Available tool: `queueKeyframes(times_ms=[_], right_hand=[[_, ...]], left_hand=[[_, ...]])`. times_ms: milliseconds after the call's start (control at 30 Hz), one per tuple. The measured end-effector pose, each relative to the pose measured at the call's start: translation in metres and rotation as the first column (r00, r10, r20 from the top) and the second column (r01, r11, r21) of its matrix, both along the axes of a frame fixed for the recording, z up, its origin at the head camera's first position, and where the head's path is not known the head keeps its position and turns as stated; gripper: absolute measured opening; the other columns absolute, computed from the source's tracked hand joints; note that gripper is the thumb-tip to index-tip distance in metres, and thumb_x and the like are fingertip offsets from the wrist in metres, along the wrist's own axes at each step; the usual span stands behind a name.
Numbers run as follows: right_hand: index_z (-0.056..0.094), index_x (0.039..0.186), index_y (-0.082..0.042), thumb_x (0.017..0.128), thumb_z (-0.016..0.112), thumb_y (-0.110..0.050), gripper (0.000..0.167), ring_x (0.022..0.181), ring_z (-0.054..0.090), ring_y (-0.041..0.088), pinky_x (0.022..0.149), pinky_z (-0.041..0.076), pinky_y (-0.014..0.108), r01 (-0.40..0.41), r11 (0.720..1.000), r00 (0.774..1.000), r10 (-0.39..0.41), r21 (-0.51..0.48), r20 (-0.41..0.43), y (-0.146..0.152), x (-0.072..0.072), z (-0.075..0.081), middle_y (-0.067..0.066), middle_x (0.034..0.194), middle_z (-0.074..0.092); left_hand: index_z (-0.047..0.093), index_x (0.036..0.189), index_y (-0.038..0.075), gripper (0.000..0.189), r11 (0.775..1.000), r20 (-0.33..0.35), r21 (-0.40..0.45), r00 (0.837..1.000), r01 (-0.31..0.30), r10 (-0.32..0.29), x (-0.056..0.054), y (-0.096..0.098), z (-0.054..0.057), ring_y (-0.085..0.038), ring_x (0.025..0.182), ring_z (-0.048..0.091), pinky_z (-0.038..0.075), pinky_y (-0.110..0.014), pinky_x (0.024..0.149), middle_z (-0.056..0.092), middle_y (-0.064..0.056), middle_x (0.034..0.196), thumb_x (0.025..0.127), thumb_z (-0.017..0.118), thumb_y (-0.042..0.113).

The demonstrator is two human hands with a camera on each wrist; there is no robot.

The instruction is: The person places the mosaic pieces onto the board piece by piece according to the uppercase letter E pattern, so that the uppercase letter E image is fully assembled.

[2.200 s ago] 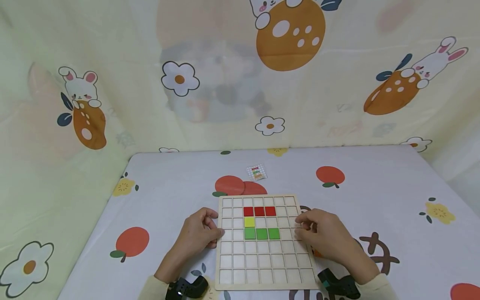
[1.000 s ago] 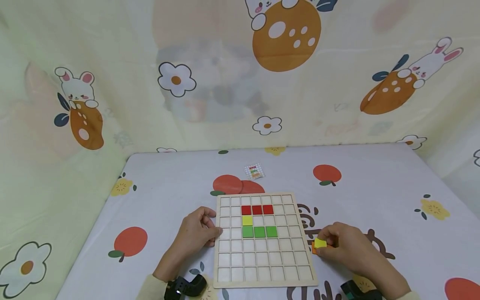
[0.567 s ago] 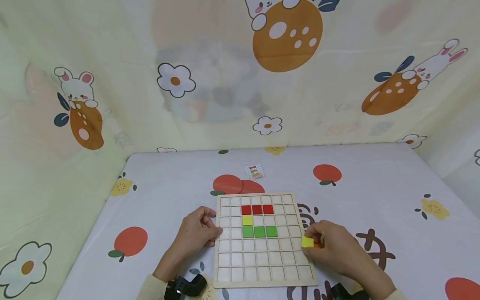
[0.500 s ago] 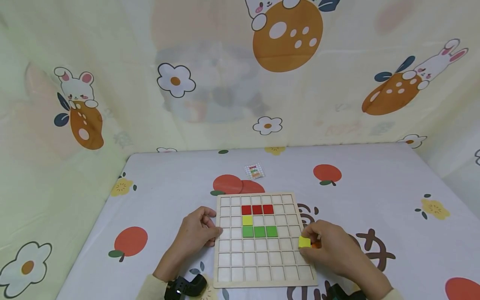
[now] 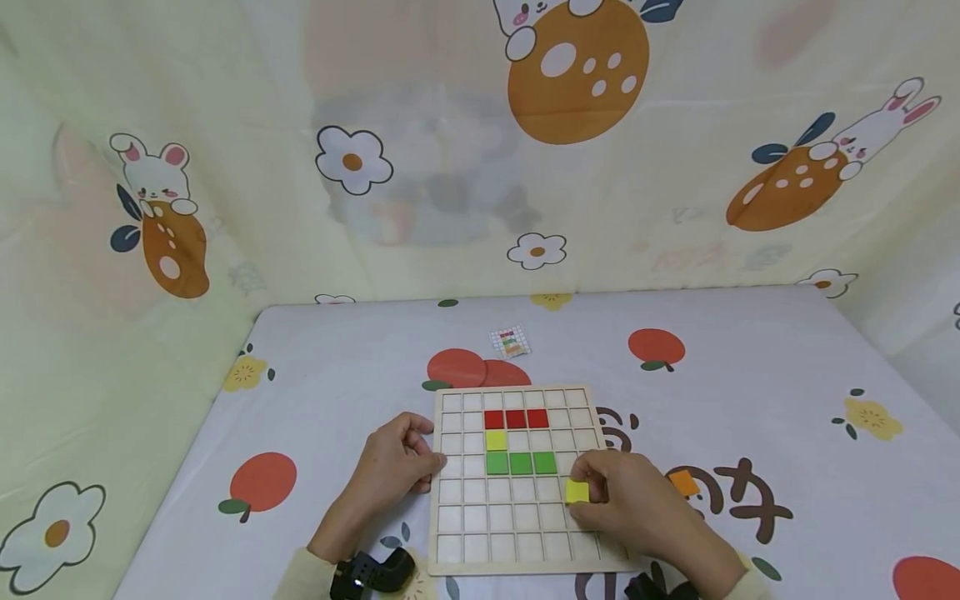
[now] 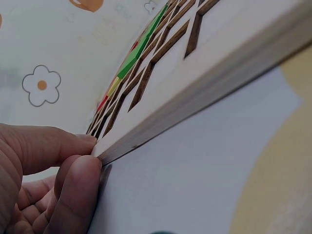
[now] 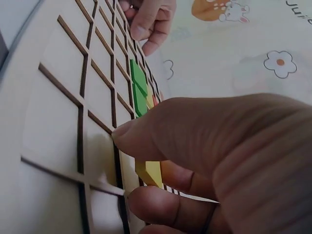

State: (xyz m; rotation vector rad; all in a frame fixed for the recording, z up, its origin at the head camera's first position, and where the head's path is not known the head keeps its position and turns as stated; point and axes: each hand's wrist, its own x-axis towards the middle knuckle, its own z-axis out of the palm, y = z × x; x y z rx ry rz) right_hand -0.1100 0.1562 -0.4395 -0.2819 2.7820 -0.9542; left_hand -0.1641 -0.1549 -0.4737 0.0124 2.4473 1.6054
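Observation:
Beneath both hands lies a wooden grid board (image 5: pixel 463 548) with red tiles (image 5: pixel 515 419), one yellow tile (image 5: pixel 496 440) and green tiles (image 5: pixel 520 463) set in its cells. My right hand (image 5: pixel 637 504) pinches a second yellow tile (image 7: pixel 150 173) between thumb and fingers, over the right part of the grid. From the right wrist view I cannot tell whether that tile touches the board. My left hand (image 5: pixel 397 458) holds the board's left edge; in the left wrist view its thumb and a finger (image 6: pixel 80 187) meet the rim.
An orange tile (image 5: pixel 683 482) lies on the cloth right of the board, partly behind my right hand. Beyond the board's far edge is a small patterned card (image 5: pixel 511 342). The table cloth (image 5: pixel 360 358) has printed fruit, and a printed curtain (image 5: pixel 450 275) hangs behind it.
My right hand left the board's right edge, took the yellow tile from beside it and carried it left over the grid. The orange tile has come into view. The left hand stays put.

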Motion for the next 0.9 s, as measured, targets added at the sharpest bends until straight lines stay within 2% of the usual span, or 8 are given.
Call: queueKeyframes(times_ms=[167, 400, 700, 900], right_hand=[[0.065, 0.090, -0.018, 0.077, 0.089, -0.016, 0.027, 0.060, 0.047, 0.007, 0.053, 0.039, 0.022, -0.023, 1.000, 1.000, 0.023, -0.019, -0.006, -0.005, -0.001, -0.001, -0.008, 0.067, 0.050], [0.066, 0.089, -0.018, 0.077, 0.087, -0.014, 0.024, 0.062, 0.045, 0.004, 0.060, 0.041, 0.022, -0.070, 0.997, 0.996, 0.069, -0.019, -0.054, -0.015, -0.003, -0.001, -0.010, 0.065, 0.049], [0.069, 0.089, -0.017, 0.077, 0.089, -0.015, 0.023, 0.064, 0.048, 0.009, 0.057, 0.041, 0.022, -0.072, 0.997, 0.997, 0.072, -0.021, -0.022, -0.027, -0.005, -0.002, -0.008, 0.065, 0.051], [0.069, 0.089, -0.017, 0.077, 0.087, -0.014, 0.022, 0.062, 0.046, 0.005, 0.061, 0.043, 0.022, -0.105, 0.994, 0.993, 0.102, -0.032, -0.065, -0.028, -0.006, -0.006, -0.011, 0.063, 0.049]], left_hand=[[0.059, 0.119, 0.000, 0.039, 1.000, -0.011, -0.003, 1.000, -0.001, 0.001, 0.001, 0.001, 0.001, -0.012, 0.052, 0.060, 0.055, -0.022, 0.050, 0.060, -0.009, 0.082, 0.087, 0.081, 0.002], [0.059, 0.119, 0.001, 0.038, 1.000, 0.001, -0.010, 1.000, -0.007, 0.007, 0.000, 0.001, 0.001, -0.013, 0.053, 0.061, 0.056, -0.023, 0.050, 0.059, -0.008, 0.082, 0.088, 0.081, 0.002], [0.059, 0.119, 0.000, 0.039, 1.000, 0.001, -0.008, 1.000, -0.008, 0.008, 0.000, 0.001, 0.000, -0.013, 0.054, 0.061, 0.057, -0.025, 0.051, 0.059, -0.008, 0.082, 0.087, 0.081, 0.002], [0.059, 0.120, 0.001, 0.039, 1.000, -0.005, -0.011, 1.000, -0.008, 0.008, 0.001, 0.002, -0.001, -0.013, 0.054, 0.061, 0.057, -0.024, 0.051, 0.059, -0.008, 0.082, 0.088, 0.081, 0.003]])
